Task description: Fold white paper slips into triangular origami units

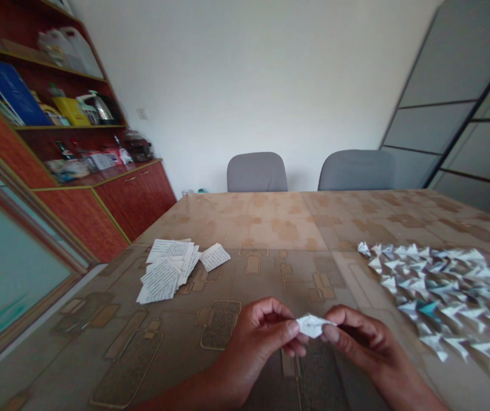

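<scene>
A small piece of folded white paper (pixel 312 326) is held up above the near part of the table, pinched at both ends. My left hand (pixel 266 331) has its left end between thumb and fingers. At its right end, the thumb and fingers of my right hand (pixel 353 337) are closed on it. Faint print shows on the paper. To the left lies a loose pile of printed paper slips (pixel 167 268), with a single slip (pixel 215 257) just beside it. Rows of many folded paper pieces (pixel 445 291) stand on the right side, one of them with a teal patch.
The table (pixel 270 220) has a brown patterned cover. Two grey chairs (pixel 256 171) stand at its far side, before a white wall. A red-brown cabinet (pixel 137 194) with loaded shelves is at the left, and grey panelled doors (pixel 437 91) rise at the right.
</scene>
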Tool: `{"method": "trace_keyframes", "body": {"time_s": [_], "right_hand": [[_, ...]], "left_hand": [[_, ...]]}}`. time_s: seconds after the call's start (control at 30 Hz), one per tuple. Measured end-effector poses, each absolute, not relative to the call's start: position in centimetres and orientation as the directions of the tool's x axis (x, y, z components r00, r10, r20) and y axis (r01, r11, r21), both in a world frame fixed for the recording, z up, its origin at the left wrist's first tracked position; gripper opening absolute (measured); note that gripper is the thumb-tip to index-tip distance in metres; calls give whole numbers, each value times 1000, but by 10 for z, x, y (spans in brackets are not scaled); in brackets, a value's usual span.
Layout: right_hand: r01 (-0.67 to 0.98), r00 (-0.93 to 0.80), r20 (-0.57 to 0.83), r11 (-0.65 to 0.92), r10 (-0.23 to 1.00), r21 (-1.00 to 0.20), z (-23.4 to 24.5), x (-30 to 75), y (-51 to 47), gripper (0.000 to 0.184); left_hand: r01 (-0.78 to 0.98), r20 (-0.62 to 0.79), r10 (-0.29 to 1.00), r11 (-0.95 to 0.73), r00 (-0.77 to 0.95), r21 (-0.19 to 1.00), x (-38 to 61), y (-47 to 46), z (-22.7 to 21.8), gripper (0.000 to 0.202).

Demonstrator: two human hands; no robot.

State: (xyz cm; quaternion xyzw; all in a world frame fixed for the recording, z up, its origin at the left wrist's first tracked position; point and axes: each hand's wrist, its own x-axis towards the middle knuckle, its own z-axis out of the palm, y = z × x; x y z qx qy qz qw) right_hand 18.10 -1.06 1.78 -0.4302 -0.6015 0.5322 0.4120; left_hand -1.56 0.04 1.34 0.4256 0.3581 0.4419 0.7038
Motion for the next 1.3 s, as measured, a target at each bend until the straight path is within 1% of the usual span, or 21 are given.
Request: {"method": "trace_keyframes", "body": {"time_s": [0.07, 0.17, 0.37, 0.47, 0.6, 0.67, 0.73, 0.83, 0.97, 1.03, 1.17, 1.3], "right_hand": [[45, -277, 57, 72, 959, -996, 17, 181, -9, 15], [1, -260, 71, 74, 963, -997, 19, 178, -8, 15], [1, -252, 67, 69, 966, -998, 19, 172, -12, 16], [31, -237, 91, 101, 967, -994, 13, 175, -12, 13], [101, -232, 120, 146, 965, -984, 7, 178, -13, 13], [154, -212, 166, 201, 963, -967, 7, 178, -14, 11], [218, -193, 238, 278, 952, -936, 8, 176, -15, 9], [291, -192, 325, 370, 926, -882, 9, 175, -16, 7], [301, -183, 377, 417, 908, -858, 8, 176, -17, 10], [276, -169, 379, 412, 910, -868, 7, 176, -17, 13], [226, -211, 336, 380, 918, -897, 8, 176, -17, 13], [225, -246, 321, 376, 915, -899, 8, 174, -16, 14]], "left_hand": [[-321, -135, 934, 246, 330, 915, -15, 1, 13, 25], [-329, -139, 943, 241, 304, 913, -14, 0, 13, 26], [-319, -102, 945, 204, 311, 925, -13, -2, 12, 29], [-298, -69, 944, 171, 324, 939, -13, -3, 8, 31], [-244, 9, 949, 72, 316, 967, -14, -5, 4, 26], [-228, 42, 945, 35, 326, 973, -14, -5, 6, 24], [-238, 47, 929, 45, 366, 970, -15, -6, 8, 22], [-260, 40, 925, 64, 377, 963, -14, -5, 9, 22], [-237, 9, 932, 83, 363, 968, -12, -6, 7, 18], [-183, 16, 948, 45, 317, 982, -12, -7, 9, 14], [-55, 94, 972, -84, 214, 995, -11, -8, 13, 8], [-42, 118, 971, -111, 208, 993, -12, -8, 14, 6]]}}
